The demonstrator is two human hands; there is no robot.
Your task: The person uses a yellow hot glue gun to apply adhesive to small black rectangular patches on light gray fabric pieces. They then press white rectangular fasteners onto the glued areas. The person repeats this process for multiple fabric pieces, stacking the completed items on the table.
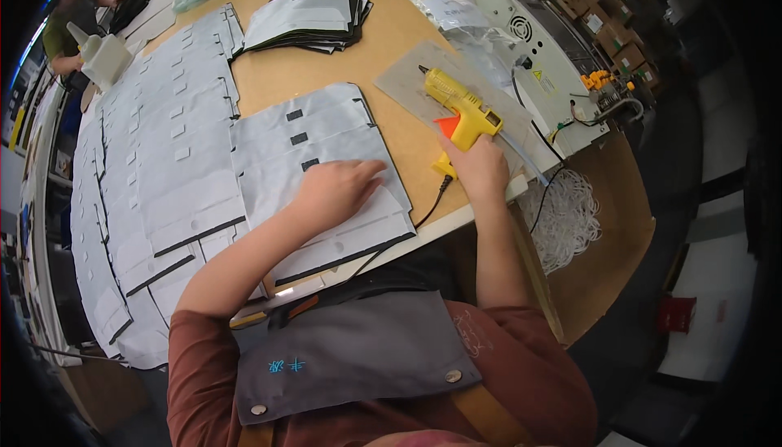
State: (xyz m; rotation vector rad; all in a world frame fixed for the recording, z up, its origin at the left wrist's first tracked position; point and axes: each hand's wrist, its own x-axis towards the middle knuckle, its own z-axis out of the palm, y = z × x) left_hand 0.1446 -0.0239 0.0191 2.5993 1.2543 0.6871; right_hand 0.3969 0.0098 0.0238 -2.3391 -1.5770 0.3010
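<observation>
My right hand (482,168) is wrapped round the handle of a yellow hot glue gun (456,101) with an orange trigger. Its dark nozzle points to the far left, over a greyish sheet (399,72) on the table. A cord hangs from the handle base. My left hand (336,190) rests on a pale grey fabric panel (269,145) with dark edging, fingers loosely bent and a little apart; I see nothing held in them. Just beyond that hand, small black patches (299,139) run in a row up the panel.
Overlapping pale panels (183,194) with small light patches cover the table's left side. A stack of panels (305,22) lies at the far side. A white machine (542,80) stands at right, above a cardboard box (619,227) of white loops. Someone works at far left.
</observation>
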